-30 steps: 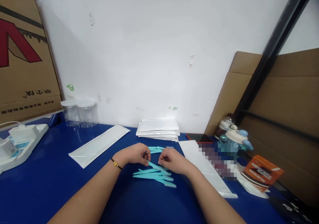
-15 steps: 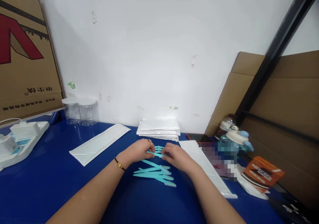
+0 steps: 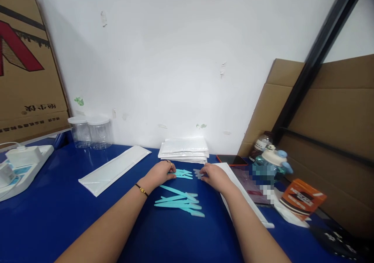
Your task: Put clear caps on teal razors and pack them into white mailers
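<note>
My left hand is closed, thumb and fingers pinching the left ends of several teal eyebrow razors that lie side by side on the blue table. To their right, my right hand has its fingers curled over pale translucent blade covers. A narrow gap shows between these covers and the teal razors. Nearer to me, a loose, overlapping group of more teal razors lies with pale tips pointing right. Neither hand touches that group.
A stack of white packets stands by the wall, with a long white packet to the left and another under my right forearm. Clear jars, a power strip, a phone, a teal bottle and an orange box surround the table.
My right hand has moved right, away from my left hand, and the pale covers now show by its fingers. The camera view has shifted slightly; the nearer razors lie unchanged.
</note>
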`<act>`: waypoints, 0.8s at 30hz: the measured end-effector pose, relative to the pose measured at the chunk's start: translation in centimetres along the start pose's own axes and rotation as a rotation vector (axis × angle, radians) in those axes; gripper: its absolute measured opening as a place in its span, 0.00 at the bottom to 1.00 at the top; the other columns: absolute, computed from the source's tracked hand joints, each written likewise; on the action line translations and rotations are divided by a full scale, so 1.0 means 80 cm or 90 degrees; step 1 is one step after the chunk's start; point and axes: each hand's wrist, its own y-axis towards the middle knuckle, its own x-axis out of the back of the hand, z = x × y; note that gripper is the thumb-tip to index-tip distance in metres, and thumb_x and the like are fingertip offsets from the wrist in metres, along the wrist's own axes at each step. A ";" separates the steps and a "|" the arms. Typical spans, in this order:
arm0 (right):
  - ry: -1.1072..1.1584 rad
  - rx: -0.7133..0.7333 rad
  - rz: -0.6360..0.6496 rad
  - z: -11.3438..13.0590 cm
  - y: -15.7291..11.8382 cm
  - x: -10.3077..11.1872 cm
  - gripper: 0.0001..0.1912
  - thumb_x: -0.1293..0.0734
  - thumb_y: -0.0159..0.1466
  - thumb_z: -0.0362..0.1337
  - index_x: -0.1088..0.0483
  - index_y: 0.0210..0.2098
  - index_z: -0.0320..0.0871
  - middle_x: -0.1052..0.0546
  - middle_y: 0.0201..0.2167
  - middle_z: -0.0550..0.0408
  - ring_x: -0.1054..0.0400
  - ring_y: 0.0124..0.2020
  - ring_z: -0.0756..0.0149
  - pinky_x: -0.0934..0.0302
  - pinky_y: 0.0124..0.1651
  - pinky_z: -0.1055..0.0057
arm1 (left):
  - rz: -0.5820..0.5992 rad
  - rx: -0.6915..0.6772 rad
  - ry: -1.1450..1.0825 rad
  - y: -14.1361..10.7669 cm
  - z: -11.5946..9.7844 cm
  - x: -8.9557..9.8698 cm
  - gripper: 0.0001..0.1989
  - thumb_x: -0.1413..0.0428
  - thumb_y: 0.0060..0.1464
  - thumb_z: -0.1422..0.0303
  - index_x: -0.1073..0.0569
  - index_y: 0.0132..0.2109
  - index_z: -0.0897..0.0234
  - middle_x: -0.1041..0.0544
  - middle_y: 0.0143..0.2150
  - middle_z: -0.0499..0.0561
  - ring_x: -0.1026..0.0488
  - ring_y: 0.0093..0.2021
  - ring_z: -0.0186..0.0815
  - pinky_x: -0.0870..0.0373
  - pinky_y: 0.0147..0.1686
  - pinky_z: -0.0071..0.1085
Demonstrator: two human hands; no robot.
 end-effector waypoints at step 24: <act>0.232 0.044 0.107 0.018 -0.013 -0.001 0.04 0.35 0.55 0.34 0.28 0.26 0.41 0.25 0.24 0.57 0.34 0.26 0.69 0.45 0.26 0.77 | 0.118 0.001 -0.104 -0.015 -0.016 0.018 0.12 0.45 0.47 0.60 0.26 0.32 0.64 0.26 0.28 0.47 0.34 0.27 0.30 0.44 0.23 0.24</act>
